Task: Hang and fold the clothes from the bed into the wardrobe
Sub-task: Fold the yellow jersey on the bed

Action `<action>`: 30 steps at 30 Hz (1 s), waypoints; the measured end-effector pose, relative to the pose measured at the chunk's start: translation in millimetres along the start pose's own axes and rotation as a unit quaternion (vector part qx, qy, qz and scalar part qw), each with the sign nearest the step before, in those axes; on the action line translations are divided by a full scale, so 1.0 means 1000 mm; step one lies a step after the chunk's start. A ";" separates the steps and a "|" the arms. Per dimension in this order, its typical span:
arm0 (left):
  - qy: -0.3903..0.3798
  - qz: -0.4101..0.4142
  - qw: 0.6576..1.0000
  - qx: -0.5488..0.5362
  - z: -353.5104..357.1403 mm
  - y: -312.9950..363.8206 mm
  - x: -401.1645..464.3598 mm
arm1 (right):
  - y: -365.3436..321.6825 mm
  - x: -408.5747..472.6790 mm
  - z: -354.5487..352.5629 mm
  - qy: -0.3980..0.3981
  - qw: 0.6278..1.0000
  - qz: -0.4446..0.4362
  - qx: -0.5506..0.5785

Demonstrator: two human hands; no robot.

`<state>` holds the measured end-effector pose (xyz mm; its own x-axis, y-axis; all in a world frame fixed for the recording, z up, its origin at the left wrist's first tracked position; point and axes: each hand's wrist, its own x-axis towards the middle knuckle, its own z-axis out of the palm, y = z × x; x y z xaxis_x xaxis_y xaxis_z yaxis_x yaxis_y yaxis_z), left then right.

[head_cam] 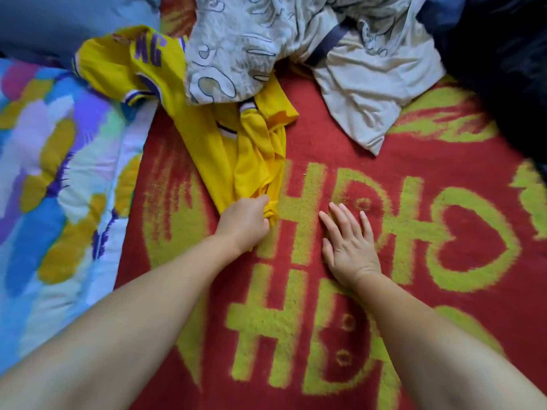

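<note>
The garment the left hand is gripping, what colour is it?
Yellow jersey with purple lettering and purple-white trim, head view.

- The red blanket (384, 179) lies bare between the yellow jersey (236, 149) and the cream garment (364, 93), an open lane toward the far side.
- The right hand (349, 247) rests flat on that bare stretch, fingers straight, just beside the left hand (245, 223).
- The left hand grips the jersey's near end, blocking the way in from the left.
- The grey patterned cloth (236, 48) overlaps the jersey's far part and closes the far end.
- A dark heap (503, 69) fills the far right corner.
- The multicoloured quilt (59, 173) borders the left side.
</note>
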<state>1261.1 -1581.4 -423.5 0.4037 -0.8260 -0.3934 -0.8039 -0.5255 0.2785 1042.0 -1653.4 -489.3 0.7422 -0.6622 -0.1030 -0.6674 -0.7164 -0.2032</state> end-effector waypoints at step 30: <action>0.201 0.086 0.925 -0.310 -0.204 0.163 -0.230 | -0.040 -0.058 -0.481 -0.099 0.797 0.149 0.577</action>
<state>1126.0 -1518.4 -108.7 0.5232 -0.8518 0.0260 -0.5166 -0.2927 0.8047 996.8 -1691.7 -6.8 0.6322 -0.6353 -0.4435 -0.4010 0.2215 -0.8889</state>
